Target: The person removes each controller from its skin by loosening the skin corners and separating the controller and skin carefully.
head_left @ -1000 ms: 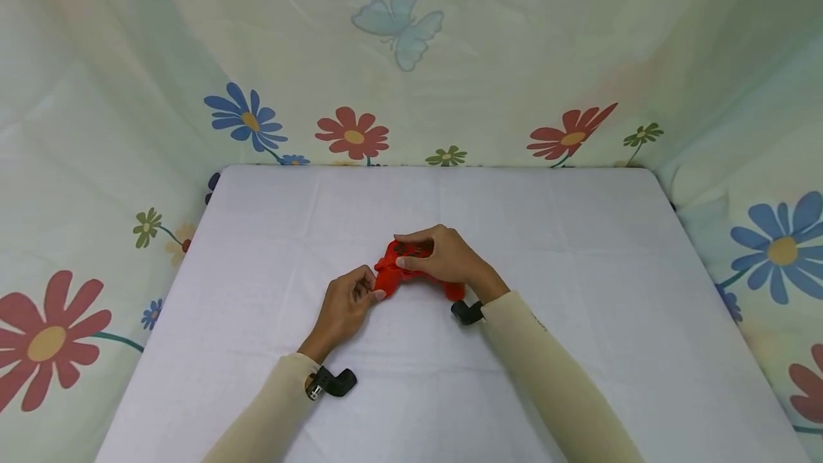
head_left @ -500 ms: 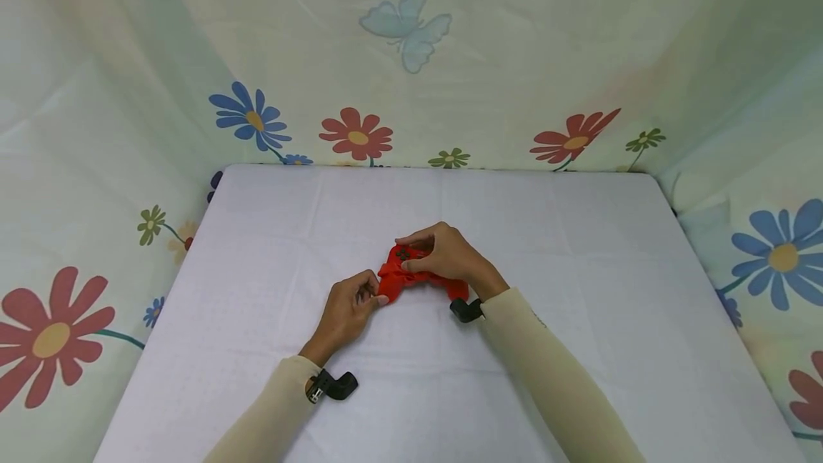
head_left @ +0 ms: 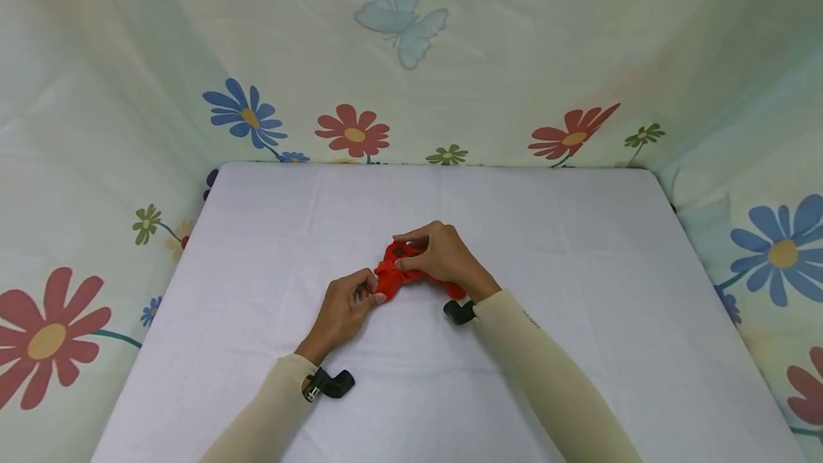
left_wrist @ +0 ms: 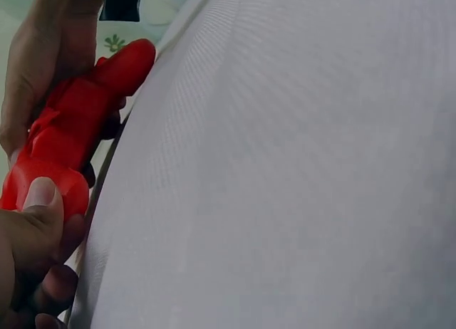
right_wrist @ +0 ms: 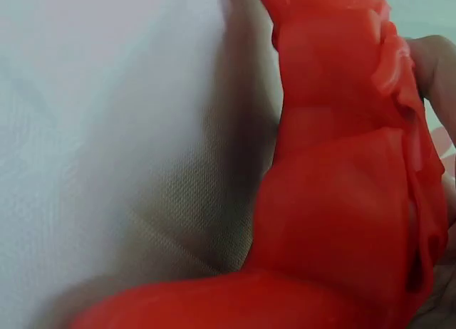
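A red game controller (head_left: 388,281) with a dark direction pad is held near the middle of the table. A rubbery red cover (right_wrist: 335,194) lies bunched in folds across its front, as the right wrist view shows. My left hand (head_left: 343,309) pinches the controller's left grip, thumb on top and fingers beneath. From above, my right hand (head_left: 448,256) holds the body, thumb on the near side and fingers over the far edge; it hides much of the button face. In the left wrist view, the wrinkled cover (left_wrist: 68,137) runs between both hands.
A white cloth covers the table (head_left: 514,220). Behind and beside it hangs a pale curtain (head_left: 489,56) printed with flowers and a butterfly. Black wrist cameras (head_left: 337,383) stick out below the hands.
Both hands keep their hold on the controller. The right wrist has shifted slightly left, and more of the direction pad shows than a second ago. The head view sways a little.
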### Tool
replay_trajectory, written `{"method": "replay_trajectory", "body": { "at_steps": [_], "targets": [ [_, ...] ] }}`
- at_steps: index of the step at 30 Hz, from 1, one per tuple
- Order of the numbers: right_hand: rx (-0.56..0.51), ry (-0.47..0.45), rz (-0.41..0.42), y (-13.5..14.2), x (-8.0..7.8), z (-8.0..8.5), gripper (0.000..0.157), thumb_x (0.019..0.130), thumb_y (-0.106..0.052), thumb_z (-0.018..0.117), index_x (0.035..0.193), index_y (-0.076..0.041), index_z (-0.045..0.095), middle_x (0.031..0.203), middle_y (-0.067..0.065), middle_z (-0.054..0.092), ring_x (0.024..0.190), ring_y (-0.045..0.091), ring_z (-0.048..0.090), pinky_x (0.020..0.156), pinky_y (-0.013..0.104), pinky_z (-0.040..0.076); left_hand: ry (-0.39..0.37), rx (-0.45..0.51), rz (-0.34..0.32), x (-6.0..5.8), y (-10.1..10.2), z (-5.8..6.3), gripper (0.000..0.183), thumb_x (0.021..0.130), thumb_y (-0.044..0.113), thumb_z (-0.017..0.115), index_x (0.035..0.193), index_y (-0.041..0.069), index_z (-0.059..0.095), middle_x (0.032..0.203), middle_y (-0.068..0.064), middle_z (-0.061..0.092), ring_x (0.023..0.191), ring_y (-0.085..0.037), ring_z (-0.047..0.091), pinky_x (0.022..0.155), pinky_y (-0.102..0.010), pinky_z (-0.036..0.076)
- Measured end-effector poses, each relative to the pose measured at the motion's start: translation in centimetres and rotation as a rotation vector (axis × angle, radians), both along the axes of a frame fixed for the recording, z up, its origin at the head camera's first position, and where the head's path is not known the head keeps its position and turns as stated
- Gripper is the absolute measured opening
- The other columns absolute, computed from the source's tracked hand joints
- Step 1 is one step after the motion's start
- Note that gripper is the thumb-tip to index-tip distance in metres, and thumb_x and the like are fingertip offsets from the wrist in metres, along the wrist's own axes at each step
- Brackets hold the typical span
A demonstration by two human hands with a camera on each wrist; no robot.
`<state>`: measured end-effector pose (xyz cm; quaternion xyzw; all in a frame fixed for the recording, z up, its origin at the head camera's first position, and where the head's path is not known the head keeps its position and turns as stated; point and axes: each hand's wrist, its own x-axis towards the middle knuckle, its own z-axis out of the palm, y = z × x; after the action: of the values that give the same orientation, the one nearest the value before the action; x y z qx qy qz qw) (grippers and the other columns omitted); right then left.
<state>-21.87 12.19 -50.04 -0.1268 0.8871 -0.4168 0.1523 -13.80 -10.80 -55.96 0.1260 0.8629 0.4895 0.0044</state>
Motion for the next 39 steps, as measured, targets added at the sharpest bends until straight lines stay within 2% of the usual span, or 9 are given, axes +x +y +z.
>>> {"method": "replay_trajectory", "body": {
  "at_steps": [8,19,28,31,35,37,39],
  "targets": [
    [-0.032,0.007,-0.020,-0.8,0.0,0.2,0.039,0.081,-0.029,0.093,0.119,-0.026,0.083,0.119,-0.002,0.081,0.117,0.019,0.070,0.094,0.038,0.059,0.032,-0.028,-0.036,0.3,-0.8,0.1,0.020,0.089,0.009,0.085,0.090,0.017,0.067,0.084,0.004,0.062,0.078,-0.010,0.055,0.070,-0.023,0.045],
    [-0.016,0.004,-0.030,-1.3,0.1,0.0,0.038,0.082,-0.028,0.094,0.118,-0.027,0.083,0.122,-0.002,0.080,0.119,0.020,0.070,0.099,0.040,0.058,0.003,-0.009,-0.049,1.1,-1.2,0.1,0.019,0.089,0.011,0.085,0.091,0.019,0.068,0.085,0.004,0.061,0.080,-0.010,0.055,0.072,-0.024,0.044],
    [-0.008,0.013,-0.048,-1.5,0.2,0.6,0.037,0.081,-0.028,0.094,0.117,-0.026,0.084,0.122,0.000,0.080,0.123,0.022,0.068,0.100,0.040,0.058,0.062,-0.017,-0.093,1.3,-1.5,0.0,0.020,0.087,0.012,0.086,0.091,0.018,0.067,0.086,0.004,0.061,0.081,-0.010,0.054,0.073,-0.025,0.044],
    [-0.001,0.014,-0.046,-1.3,0.3,0.6,0.037,0.082,-0.028,0.094,0.117,-0.026,0.083,0.123,0.000,0.080,0.122,0.021,0.068,0.099,0.039,0.057,0.096,-0.069,-0.108,1.1,-1.3,0.0,0.020,0.088,0.014,0.086,0.092,0.017,0.066,0.085,0.005,0.061,0.082,-0.009,0.055,0.074,-0.025,0.046],
    [-0.005,0.007,-0.033,-0.6,0.6,0.5,0.040,0.082,-0.029,0.093,0.120,-0.027,0.082,0.122,0.000,0.080,0.118,0.020,0.070,0.096,0.038,0.059,0.116,-0.138,-0.079,0.6,-1.0,0.3,0.017,0.090,0.018,0.085,0.090,0.019,0.068,0.084,0.007,0.062,0.083,-0.010,0.056,0.075,-0.025,0.048],
    [-0.026,0.006,-0.025,-0.2,0.6,0.4,0.041,0.082,-0.030,0.094,0.121,-0.026,0.082,0.120,-0.001,0.081,0.115,0.019,0.072,0.095,0.038,0.059,0.093,-0.120,-0.046,0.2,-0.9,0.5,0.018,0.091,0.022,0.085,0.096,0.018,0.068,0.088,0.006,0.065,0.085,-0.011,0.058,0.076,-0.025,0.050],
    [-0.064,0.004,-0.022,0.1,0.7,0.2,0.042,0.082,-0.030,0.094,0.122,-0.026,0.082,0.118,-0.003,0.081,0.112,0.018,0.073,0.095,0.038,0.060,0.061,-0.063,-0.028,-0.2,-0.9,0.5,0.027,0.092,0.026,0.085,0.109,0.018,0.066,0.097,0.005,0.069,0.089,-0.012,0.061,0.076,-0.026,0.052]
  ]
}}
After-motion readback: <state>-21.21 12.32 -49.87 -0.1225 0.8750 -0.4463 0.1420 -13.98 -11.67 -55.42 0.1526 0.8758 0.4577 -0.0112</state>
